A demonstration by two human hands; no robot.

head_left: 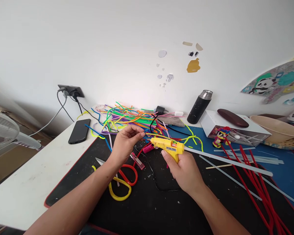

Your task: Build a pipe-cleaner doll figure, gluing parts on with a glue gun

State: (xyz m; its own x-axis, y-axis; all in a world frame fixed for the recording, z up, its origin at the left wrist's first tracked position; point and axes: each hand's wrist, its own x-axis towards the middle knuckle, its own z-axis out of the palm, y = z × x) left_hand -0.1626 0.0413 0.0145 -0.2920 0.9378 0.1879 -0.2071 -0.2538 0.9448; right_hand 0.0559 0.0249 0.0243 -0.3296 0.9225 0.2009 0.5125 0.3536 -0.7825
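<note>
My right hand (185, 168) is wrapped round the grip of a yellow hot glue gun (165, 145), its nozzle pointing left. A long translucent glue stick (225, 158) runs out of the gun's back end toward the right. My left hand (127, 140) is in a pinch right by the nozzle. Something small and blue shows at those fingertips, but I cannot make out what it is. Just behind both hands lies a heap of coloured pipe cleaners (129, 120). Below the left wrist are scissors (128, 176) with orange and yellow handles, and a pink lighter (138, 161).
A phone (79, 131) lies at the left, near a white fan (5, 130). At the back right stand a black thermos (199, 107) and a white box (210, 125), with a small figure (221, 136) in front. Red pipe cleaners (259, 189) and loose glue sticks (264, 159) cover the right side.
</note>
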